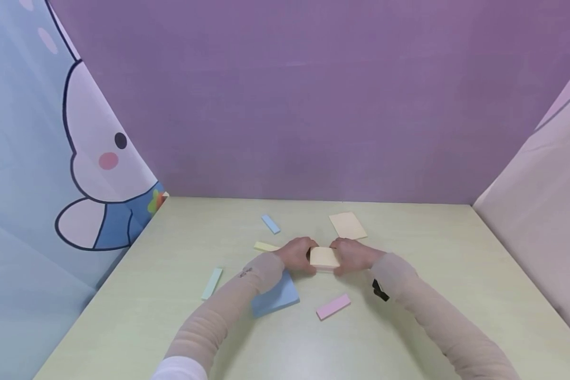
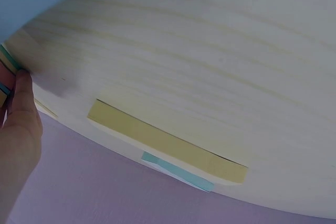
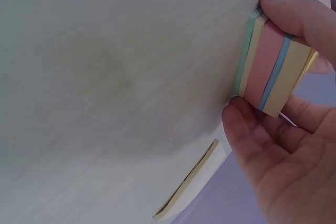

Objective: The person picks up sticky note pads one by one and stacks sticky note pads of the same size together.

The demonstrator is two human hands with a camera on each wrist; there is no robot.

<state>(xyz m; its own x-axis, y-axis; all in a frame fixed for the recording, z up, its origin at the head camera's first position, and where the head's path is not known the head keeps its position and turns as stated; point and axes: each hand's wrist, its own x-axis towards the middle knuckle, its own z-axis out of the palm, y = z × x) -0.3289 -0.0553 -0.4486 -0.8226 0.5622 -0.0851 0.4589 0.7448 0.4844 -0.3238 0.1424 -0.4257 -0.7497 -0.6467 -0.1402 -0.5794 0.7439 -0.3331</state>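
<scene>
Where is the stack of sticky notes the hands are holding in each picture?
Head view: the stack of sticky notes sits mid-table between the left hand and right hand.
Left wrist view: only a sliver at the left edge.
Right wrist view: upper right, striped side showing.
Shared landmark: the pale wooden table.

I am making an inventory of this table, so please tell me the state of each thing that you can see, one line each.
Sticky note stack: held between both hands, coloured layers visible at its side.
Left hand: grips the stack's left edge.
Right hand: fingers curled round the stack.
Blue pad: flat, partly under the left forearm.
Pale orange pad: flat, untouched.
Pink strip: flat, untouched.
Yellow strip: flat, beside the left hand.
</scene>
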